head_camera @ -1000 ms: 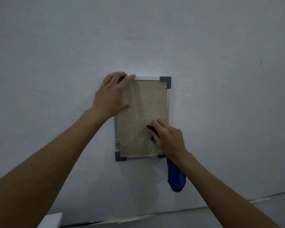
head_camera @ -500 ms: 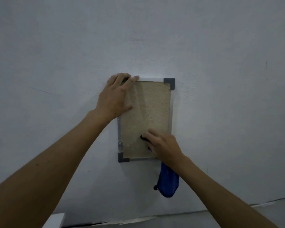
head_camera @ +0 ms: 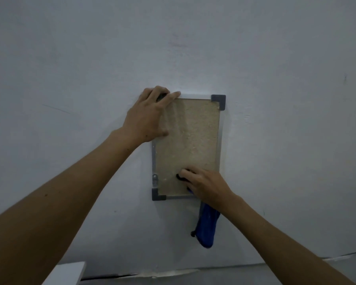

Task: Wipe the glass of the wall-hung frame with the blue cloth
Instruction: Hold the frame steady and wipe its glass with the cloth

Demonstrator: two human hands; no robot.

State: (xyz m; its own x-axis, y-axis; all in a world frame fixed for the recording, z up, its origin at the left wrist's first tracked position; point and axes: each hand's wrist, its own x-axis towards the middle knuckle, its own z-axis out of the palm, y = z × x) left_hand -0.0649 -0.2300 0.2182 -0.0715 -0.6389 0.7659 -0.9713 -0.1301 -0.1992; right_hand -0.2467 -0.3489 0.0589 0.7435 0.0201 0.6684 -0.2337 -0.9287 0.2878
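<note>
Frame [head_camera: 218, 140], gripped at its upper corner by the left hand [head_camera: 148, 118], could slip off the wall if the right hand [head_camera: 208, 186], pinching the blue cloth [head_camera: 206, 229], presses hard near its lower edge.

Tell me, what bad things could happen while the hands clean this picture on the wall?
The frame might slip if the left hand, gripping its top corner, lets go. The blue cloth mostly dangles below the right hand, so bare fingers could smudge the glass.

Glossy glass [head_camera: 190, 140] over a rough, perhaps cork-like backing, metal-looking frame [head_camera: 218, 145], soft blue cloth [head_camera: 206, 229], matt wall [head_camera: 90, 58].
</note>
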